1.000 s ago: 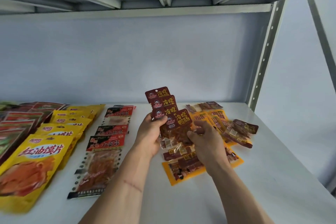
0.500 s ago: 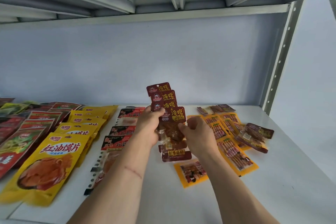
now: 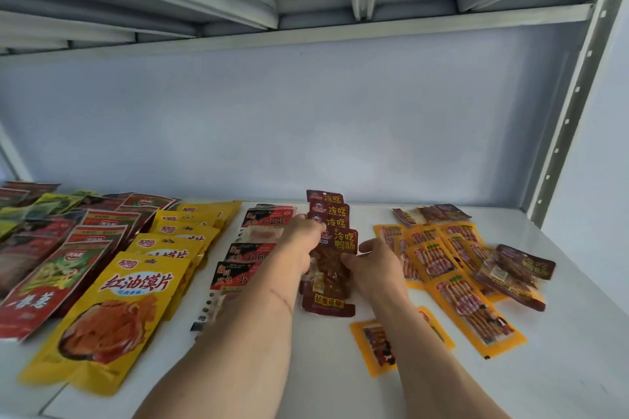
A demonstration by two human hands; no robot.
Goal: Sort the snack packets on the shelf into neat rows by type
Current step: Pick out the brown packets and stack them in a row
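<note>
Item: fan of dark-red duck-gut packets (image 3: 332,245), held over the white shelf (image 3: 561,367). All places are given from this fan.

Handling, step in hand (judged): laying the fan down as one row.
- Left hand (image 3: 299,245): grasps the fan's left edge, fingers curled round the packets. Keep this grip until the lowest packet lies flat on the shelf, so the overlap does not slip.
- Right hand (image 3: 376,265): touches the fan's right edge with thumb and fingertips; whether it pinches or only steadies, I cannot tell. Use it to square the edges.
- Set the row parallel to the row just left, with a bare strip of shelf between.
- Gather the stray dark-red packets (image 3: 517,269) from far right and add them to this row.

Appearance: four or so small dark-red sachets, stepped one over the next, yellow characters on each header, clear window showing reddish-brown strips, dark band with yellow print at the foot.

Neighbours, left to right:
- Far left: red-and-green packets (image 3: 51,269), overlapped.
- Left: yellow packets (image 3: 136,296), in a row.
- Just left, partly behind the left forearm: red-and-black gluten packets (image 3: 255,255), in a row.
- Right: orange stick packets (image 3: 452,269), loosely heaped.
- Below right: two orange packets lying apart.
</note>
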